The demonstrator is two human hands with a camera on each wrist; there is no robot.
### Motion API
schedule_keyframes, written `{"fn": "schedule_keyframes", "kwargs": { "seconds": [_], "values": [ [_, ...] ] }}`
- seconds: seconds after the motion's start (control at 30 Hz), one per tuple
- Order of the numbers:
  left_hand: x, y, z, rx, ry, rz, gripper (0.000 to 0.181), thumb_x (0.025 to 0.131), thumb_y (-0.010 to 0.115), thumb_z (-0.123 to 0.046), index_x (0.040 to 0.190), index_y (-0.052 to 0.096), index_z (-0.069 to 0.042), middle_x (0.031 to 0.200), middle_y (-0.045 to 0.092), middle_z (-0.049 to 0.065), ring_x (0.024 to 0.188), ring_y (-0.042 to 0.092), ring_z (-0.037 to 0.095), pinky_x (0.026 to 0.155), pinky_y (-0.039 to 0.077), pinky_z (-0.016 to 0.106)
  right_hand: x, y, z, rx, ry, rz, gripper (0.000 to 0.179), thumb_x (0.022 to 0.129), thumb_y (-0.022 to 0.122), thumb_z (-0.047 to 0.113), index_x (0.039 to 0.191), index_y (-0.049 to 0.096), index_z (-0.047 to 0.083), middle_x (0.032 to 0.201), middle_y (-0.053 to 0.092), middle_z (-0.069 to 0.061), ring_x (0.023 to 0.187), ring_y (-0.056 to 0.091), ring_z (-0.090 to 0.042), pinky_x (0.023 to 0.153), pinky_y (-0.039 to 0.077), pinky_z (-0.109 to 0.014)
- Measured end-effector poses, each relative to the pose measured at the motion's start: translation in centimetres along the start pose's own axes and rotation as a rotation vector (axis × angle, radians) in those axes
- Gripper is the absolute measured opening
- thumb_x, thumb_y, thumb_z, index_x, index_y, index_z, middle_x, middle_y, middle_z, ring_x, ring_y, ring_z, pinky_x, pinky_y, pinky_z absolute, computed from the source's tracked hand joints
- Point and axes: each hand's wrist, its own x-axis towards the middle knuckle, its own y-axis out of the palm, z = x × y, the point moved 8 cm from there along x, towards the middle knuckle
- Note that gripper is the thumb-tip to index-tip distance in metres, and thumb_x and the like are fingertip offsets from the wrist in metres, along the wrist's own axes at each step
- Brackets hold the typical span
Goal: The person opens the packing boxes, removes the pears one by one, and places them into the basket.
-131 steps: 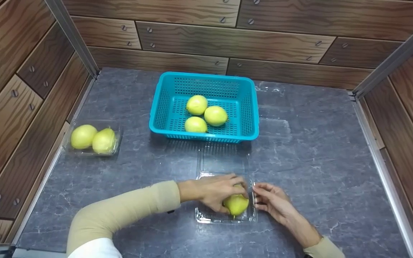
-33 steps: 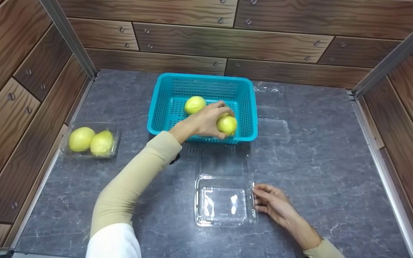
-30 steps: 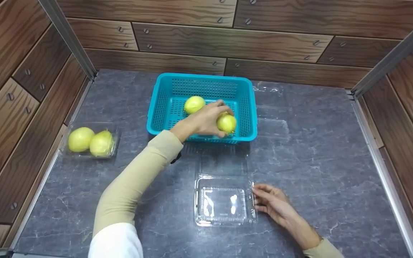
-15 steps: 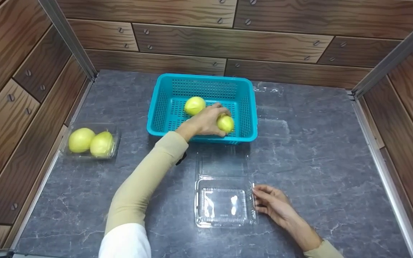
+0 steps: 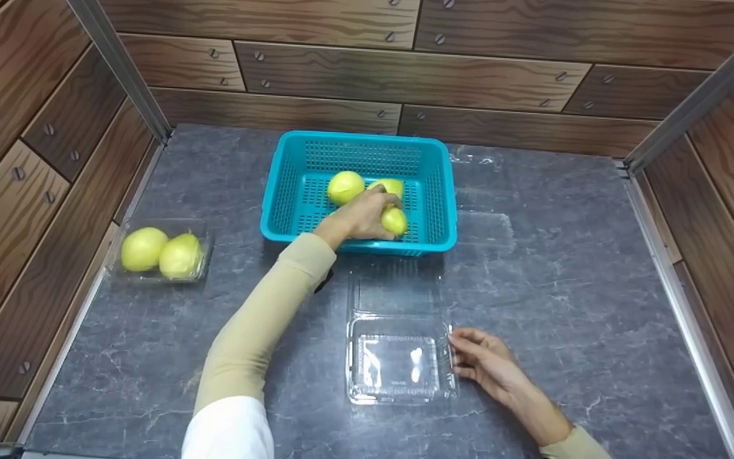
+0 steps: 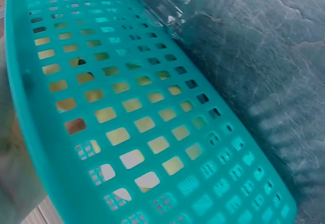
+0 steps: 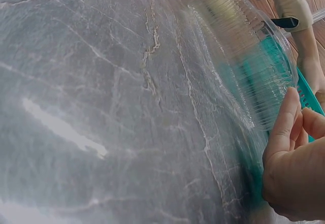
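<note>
In the head view, my left hand (image 5: 364,213) reaches into a turquoise plastic basket (image 5: 278,191) and grips a yellow-green pear (image 5: 394,222) low inside it. Two more pears show beyond the hand, a left pear (image 5: 345,187) and a partly covered pear (image 5: 388,186). The left wrist view looks at the basket wall (image 6: 124,102), with pale yellow fruit showing through its holes. My right hand (image 5: 491,363) pinches the right rim of a clear plastic clamshell (image 5: 399,360), whose lid lies folded back toward the basket. Nothing lies inside the clamshell.
At the left stands a clear clamshell (image 5: 204,261) with two pears in it. More clear plastic containers (image 5: 485,229) lie right of the basket. Wood-patterned walls (image 5: 341,67) enclose the dark marbled table (image 5: 564,287) at the back and sides.
The pear my left hand gripped in the clamshell is gone from there. My left hand has moved up to the basket and lowered a pear into it. The right hand stays put.
</note>
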Motion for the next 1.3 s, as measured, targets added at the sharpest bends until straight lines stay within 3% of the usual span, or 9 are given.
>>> {"fn": "schedule_keyframes", "kwargs": {
  "seconds": [0.57, 0.8, 1.1, 1.3],
  "values": [
    [0.5, 1.1, 0.8, 0.053, -0.019, 0.038, 0.057, 0.088, 0.085, -0.021, 0.14, 0.064, -0.009, 0.142, 0.058, 0.016, 0.126, 0.062, 0.033, 0.115, 0.051, 0.048, -0.2, 0.3, 0.2, 0.008, -0.008, 0.025, 0.009, 0.103, 0.066, 0.011, 0.101, 0.069, 0.02, 0.089, 0.066, 0.008, 0.074, 0.065, -0.005, 0.068, 0.062, -0.019],
    [0.3, 1.1, 0.8, 0.09, -0.046, 0.042, 0.063, 0.092, 0.081, -0.04, 0.145, 0.061, -0.012, 0.145, 0.057, 0.016, 0.127, 0.061, 0.033, 0.115, 0.051, 0.049, -0.2, 0.2, 0.0, 0.005, -0.005, 0.01, 0.009, 0.101, 0.068, 0.011, 0.101, 0.069, 0.02, 0.089, 0.066, 0.008, 0.074, 0.065, -0.006, 0.069, 0.062, -0.02],
    [-1.1, -0.7, 1.0, 0.134, -0.092, -0.014, 0.07, 0.1, 0.061, -0.062, 0.15, 0.056, -0.013, 0.155, 0.051, 0.015, 0.141, 0.05, 0.034, 0.118, 0.048, 0.051, -0.2, 0.0, 0.0, 0.002, -0.006, 0.015, 0.007, 0.101, 0.068, 0.012, 0.102, 0.069, 0.019, 0.09, 0.066, 0.007, 0.074, 0.066, -0.006, 0.07, 0.063, -0.02],
    [-2.9, -2.3, 1.0, 0.202, -0.074, -0.076, 0.075, 0.101, 0.054, -0.067, 0.15, 0.056, -0.011, 0.154, 0.052, 0.016, 0.139, 0.052, 0.036, 0.115, 0.05, 0.055, -0.2, 0.0, 0.0, 0.004, -0.004, 0.013, 0.008, 0.101, 0.068, 0.012, 0.102, 0.069, 0.019, 0.091, 0.067, 0.007, 0.075, 0.066, -0.006, 0.07, 0.062, -0.02]
  ]
}}
